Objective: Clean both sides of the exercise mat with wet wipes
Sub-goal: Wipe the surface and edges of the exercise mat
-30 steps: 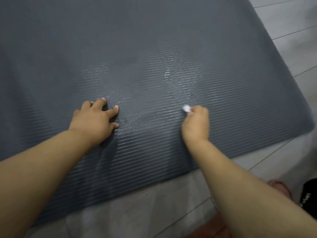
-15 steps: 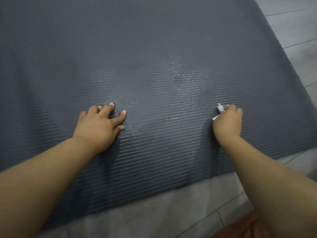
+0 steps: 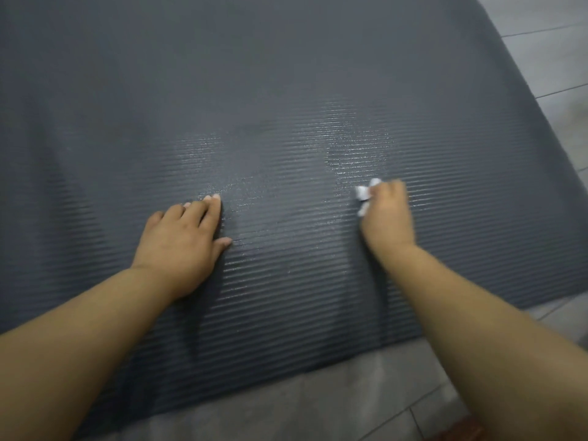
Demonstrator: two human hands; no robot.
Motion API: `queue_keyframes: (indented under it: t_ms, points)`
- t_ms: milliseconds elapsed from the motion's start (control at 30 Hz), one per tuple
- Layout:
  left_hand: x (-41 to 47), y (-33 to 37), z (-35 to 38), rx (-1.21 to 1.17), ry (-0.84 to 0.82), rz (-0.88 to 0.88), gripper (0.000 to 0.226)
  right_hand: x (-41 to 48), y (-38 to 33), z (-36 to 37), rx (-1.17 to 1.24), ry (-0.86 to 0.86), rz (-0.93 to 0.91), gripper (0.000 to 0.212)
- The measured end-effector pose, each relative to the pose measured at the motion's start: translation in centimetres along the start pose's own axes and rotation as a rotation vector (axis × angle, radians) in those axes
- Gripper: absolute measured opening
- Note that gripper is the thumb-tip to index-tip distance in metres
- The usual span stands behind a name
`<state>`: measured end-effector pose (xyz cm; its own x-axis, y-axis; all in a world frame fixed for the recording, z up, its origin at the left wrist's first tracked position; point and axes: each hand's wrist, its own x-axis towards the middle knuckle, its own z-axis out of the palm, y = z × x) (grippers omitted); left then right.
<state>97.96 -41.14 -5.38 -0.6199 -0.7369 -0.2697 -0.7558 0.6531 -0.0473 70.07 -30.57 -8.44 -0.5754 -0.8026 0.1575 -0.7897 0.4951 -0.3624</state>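
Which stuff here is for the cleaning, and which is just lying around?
For the job: grey exercise mat, crumpled wet wipe held by the right hand, left hand flat on the mat.
Just there: grey floor tiles.

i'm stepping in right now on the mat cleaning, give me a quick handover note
Left hand: open, pressed flat on the exercise mat.
Right hand: grips a crumpled wet wipe against the mat, to the right of the other hand.
The mat lies spread on the tiled floor.
Done: wet streaks shine across the near middle of this side.
Left: the dull far part and edges look unwiped. The underside is hidden, so treat it as pending.
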Motion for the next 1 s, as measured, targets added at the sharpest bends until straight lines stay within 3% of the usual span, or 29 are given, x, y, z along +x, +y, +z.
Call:
queue_keyframes:
  t_ms: [67, 167, 233, 333, 400, 467, 533, 667, 733, 800, 900, 1000]
  points:
    - [0.7, 0.0, 0.0, -0.019, 0.017, -0.032, 0.069, 1.4, 1.8, -1.6, -0.017, 0.064, 0.287, 0.031]
    - [1.5, -0.3, 0.0, -0.112, 0.022, -0.066, 0.059, 1.6, -1.1, -0.3, -0.016, 0.045, 0.413, 0.030]
    - [1.5, -0.9, 0.2, -0.192, 0.042, -0.094, 0.051, 0.2, -5.2, 2.5, 0.027, 0.025, 0.236, 0.030]
    - [1.5, -1.5, 0.5, -0.273, 0.090, -0.143, 0.043, -3.6, -11.3, 5.2, 0.212, -0.007, -0.194, 0.025]
    - [1.7, -1.8, 0.7, -0.256, 0.098, -0.148, 0.041, -4.4, -11.9, 5.2, 0.271, -0.134, -0.457, 0.015]
    - [2.3, -2.2, 1.0, -0.247, 0.078, -0.120, 0.042, -2.3, -9.4, 4.9, 0.193, -0.198, -0.546, 0.024]
    - [2.9, -2.5, 1.2, -0.260, 0.083, -0.096, 0.043, 1.2, -5.4, 4.2, 0.087, -0.088, -0.369, 0.040]
    - [3.3, -2.5, 0.7, -0.234, 0.104, -0.105, 0.041, 6.0, -0.1, 0.9, 0.012, 0.085, 0.265, 0.030]
    - [3.4, -2.6, 0.6, -0.223, 0.124, -0.117, 0.047, 6.3, -2.6, 1.3, 0.008, 0.085, 0.412, 0.031]
    - [3.8, -2.6, 0.3, -0.199, 0.108, -0.136, 0.050, 5.2, -7.2, 3.5, 0.029, -0.014, 0.240, 0.028]
    - [4.3, -2.6, -0.1, -0.172, 0.068, -0.164, 0.049, 0.8, -13.5, 6.6, 0.139, -0.218, -0.282, 0.020]
    - [4.4, -2.9, -0.6, -0.200, 0.083, -0.168, 0.044, -0.1, -12.9, 5.6, 0.235, -0.268, -0.593, 0.017]
